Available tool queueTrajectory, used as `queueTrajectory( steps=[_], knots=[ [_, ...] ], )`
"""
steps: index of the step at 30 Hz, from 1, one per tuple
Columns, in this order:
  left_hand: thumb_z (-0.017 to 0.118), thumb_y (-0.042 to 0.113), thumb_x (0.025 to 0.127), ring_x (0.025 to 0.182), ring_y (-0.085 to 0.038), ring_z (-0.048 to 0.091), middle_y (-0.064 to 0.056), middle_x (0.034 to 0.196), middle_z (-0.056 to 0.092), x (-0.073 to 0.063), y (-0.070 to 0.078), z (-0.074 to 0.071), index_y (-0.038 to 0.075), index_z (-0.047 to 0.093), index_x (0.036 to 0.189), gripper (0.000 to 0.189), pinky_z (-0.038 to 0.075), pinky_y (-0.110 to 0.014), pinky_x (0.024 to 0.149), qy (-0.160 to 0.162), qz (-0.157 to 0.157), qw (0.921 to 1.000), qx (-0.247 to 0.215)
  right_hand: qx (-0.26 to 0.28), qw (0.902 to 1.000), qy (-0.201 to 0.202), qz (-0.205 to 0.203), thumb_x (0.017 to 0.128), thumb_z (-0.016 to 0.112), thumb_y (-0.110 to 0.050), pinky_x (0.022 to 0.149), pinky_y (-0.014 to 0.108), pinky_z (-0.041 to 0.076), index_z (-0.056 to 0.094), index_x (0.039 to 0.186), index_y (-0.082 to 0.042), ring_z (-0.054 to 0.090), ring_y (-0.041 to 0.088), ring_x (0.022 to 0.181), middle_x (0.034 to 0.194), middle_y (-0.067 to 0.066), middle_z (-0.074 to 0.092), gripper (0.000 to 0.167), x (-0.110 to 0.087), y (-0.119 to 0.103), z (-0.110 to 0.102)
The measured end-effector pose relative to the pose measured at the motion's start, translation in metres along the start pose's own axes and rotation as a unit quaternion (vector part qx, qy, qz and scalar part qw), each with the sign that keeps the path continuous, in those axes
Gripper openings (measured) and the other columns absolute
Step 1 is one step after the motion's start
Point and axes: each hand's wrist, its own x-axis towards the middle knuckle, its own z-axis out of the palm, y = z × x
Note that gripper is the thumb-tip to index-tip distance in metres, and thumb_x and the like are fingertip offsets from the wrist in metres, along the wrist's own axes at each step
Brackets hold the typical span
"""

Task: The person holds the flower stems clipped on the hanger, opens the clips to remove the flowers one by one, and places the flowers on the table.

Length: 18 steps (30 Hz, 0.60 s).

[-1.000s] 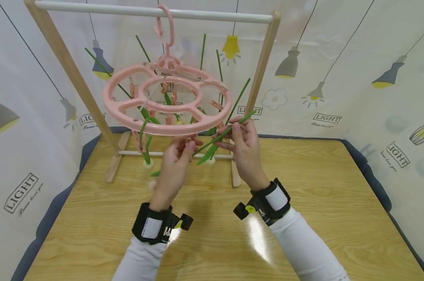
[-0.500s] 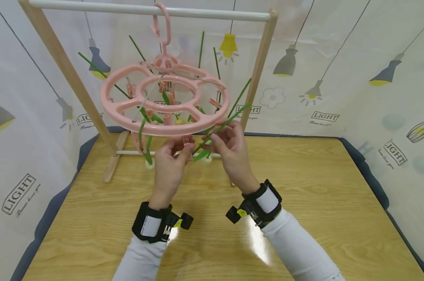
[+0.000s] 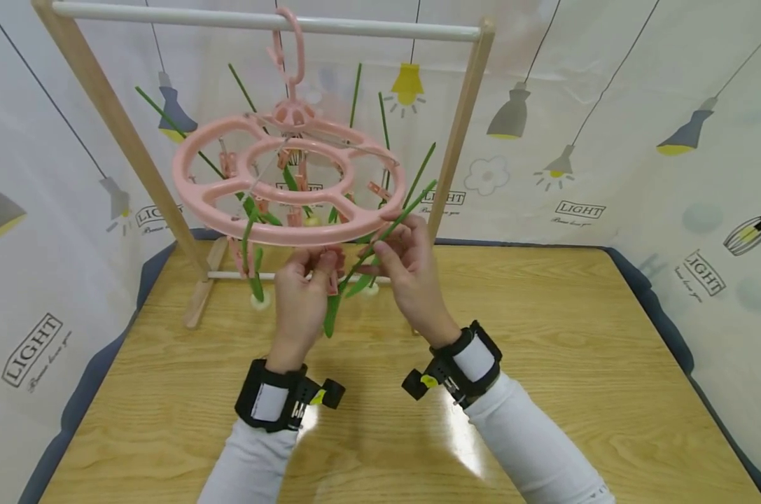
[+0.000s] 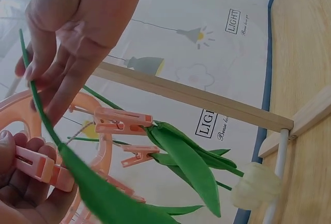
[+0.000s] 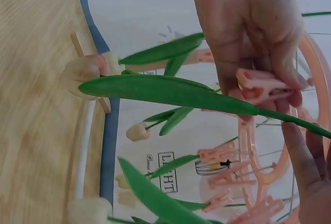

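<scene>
A pink round clip hanger hangs by its hook. Below its front rim, my left hand pinches a pink clothespin between thumb and fingers. My right hand, just to the right, holds an artificial tulip by its green stem. The stem slants up to the right, and the leaf points down beside the clothespin. In the right wrist view a pale bloom shows behind the leaf's tip. Whether the clothespin's jaws are around the stem, I cannot tell.
Several other tulips hang bloom-down from clothespins around the hanger. A wooden stand with a white top bar carries the hanger over the wood table. Lamp-printed cloth stands behind.
My right hand has moved left with the tulip, bringing its stem close to the clothespin. The leaf now hangs lower, beside my left hand, which keeps its pinch on the clothespin.
</scene>
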Motion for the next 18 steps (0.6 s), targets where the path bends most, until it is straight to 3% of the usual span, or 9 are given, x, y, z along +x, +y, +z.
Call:
queueTrajectory(
  steps=[7, 10, 18],
  knots=[
    [0.056, 0.014, 0.100, 0.063, -0.007, 0.056, -0.016, 0.090, 0.066, 0.000, -0.002, -0.003, -0.004, 0.066, 0.103, 0.020, 0.047, -0.018, 0.055, 0.006, -0.005, 1.0000, -0.001, -0.039, 0.9982, 0.036, -0.026, 0.101, 0.046, 0.002, 0.074, 0.036, 0.063, 0.039, 0.136, -0.005, 0.065, 0.016, 0.091, 0.104, 0.007, 0.055, 0.035, 0.004, -0.011, -0.026],
    [0.055, 0.011, 0.100, 0.064, -0.006, 0.056, -0.016, 0.092, 0.064, 0.000, -0.004, -0.005, -0.005, 0.064, 0.105, 0.019, 0.053, -0.018, 0.062, 0.000, -0.001, 1.0000, -0.008, -0.061, 0.9962, 0.053, -0.032, 0.102, 0.047, 0.001, 0.072, 0.034, 0.063, 0.038, 0.138, -0.003, 0.063, 0.014, 0.089, 0.101, 0.001, 0.054, 0.037, 0.005, -0.017, -0.042],
    [0.052, 0.011, 0.102, 0.082, -0.018, 0.059, -0.015, 0.103, 0.061, 0.001, -0.007, -0.015, -0.005, 0.058, 0.116, 0.022, 0.055, -0.019, 0.073, -0.041, -0.010, 0.9991, -0.005, -0.094, 0.9905, 0.090, -0.043, 0.101, 0.050, -0.002, 0.067, 0.028, 0.062, 0.042, 0.139, -0.012, 0.063, 0.014, 0.086, 0.099, 0.001, 0.054, 0.040, 0.012, -0.031, -0.086]
  ],
)
